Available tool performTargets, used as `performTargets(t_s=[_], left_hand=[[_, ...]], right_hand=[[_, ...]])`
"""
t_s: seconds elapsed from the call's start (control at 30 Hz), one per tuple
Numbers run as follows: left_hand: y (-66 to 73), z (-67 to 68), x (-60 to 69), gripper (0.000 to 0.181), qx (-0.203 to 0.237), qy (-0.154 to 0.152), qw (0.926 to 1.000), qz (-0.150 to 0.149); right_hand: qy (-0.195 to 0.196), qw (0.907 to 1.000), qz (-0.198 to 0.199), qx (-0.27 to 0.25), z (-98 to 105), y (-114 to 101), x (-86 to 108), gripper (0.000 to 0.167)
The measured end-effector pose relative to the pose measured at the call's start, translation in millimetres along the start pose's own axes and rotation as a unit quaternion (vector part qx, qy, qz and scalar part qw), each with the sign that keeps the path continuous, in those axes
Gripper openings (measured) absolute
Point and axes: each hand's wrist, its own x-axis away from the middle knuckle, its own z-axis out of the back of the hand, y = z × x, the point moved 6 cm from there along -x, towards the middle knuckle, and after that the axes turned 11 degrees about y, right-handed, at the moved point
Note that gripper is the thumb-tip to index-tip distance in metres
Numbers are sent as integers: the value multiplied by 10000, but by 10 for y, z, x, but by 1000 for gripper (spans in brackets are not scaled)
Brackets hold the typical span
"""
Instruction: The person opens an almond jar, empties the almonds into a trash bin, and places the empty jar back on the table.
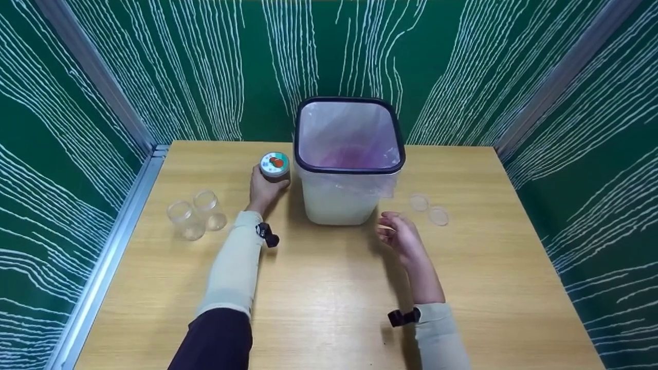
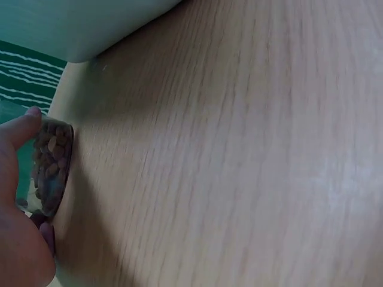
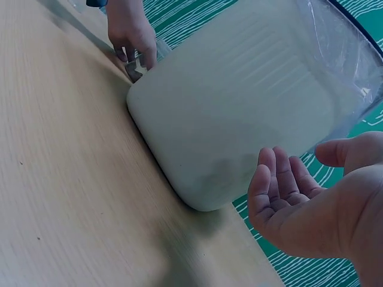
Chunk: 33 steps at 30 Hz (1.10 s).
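Panelling (image 1: 38, 169), green with wavy white lines, rises beyond the left edge of a wooden table (image 1: 318, 288). Near that edge two see-through jars stand upright, a front jar (image 1: 186, 222) and, just beside it and slightly farther back, a rear jar (image 1: 211, 209). Next comes the left hand (image 1: 263, 191), its thumb and fingers wrapped around a lidded jar (image 1: 275, 176) at the left side of a bin (image 1: 339, 203). The jar's round lid (image 1: 274, 163) is white and teal with an orange-red picture; the left wrist view shows brown pieces (image 2: 52, 156) inside. Whether its base touches the wood, I cannot tell. The pale bin stands upright toward the back, with a dark rim (image 1: 349, 170) and a see-through liner (image 1: 329, 128) folded over it. At its front right, the right hand (image 1: 403, 236) holds nothing, fingers loosely bent, thumb apart. Farther right, two thin transparent discs, a back disc (image 1: 419, 202) and a front disc (image 1: 438, 216), lie flat on the table.
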Motion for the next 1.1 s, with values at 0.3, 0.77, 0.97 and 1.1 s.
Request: performTargets(t_s=[0.3, 0.77, 0.97, 1.1], left_hand=[[10, 121, 155, 89, 408, -7, 9989, -215], [-2, 456, 603, 94, 325, -152, 9989, -298], [14, 562, 778, 94, 507, -117, 9969, -586], [60, 687, 923, 91, 625, -68, 9946, -829]], right_hand=[[-71, 10000, 2, -17, -27, 33, 70, 22], [-243, 9997, -14, 49, -95, 76, 179, 18], [-330, 9994, 30, -57, -173, 61, 249, 18], [-373, 9990, 157, 166, -211, 25, 330, 23]])
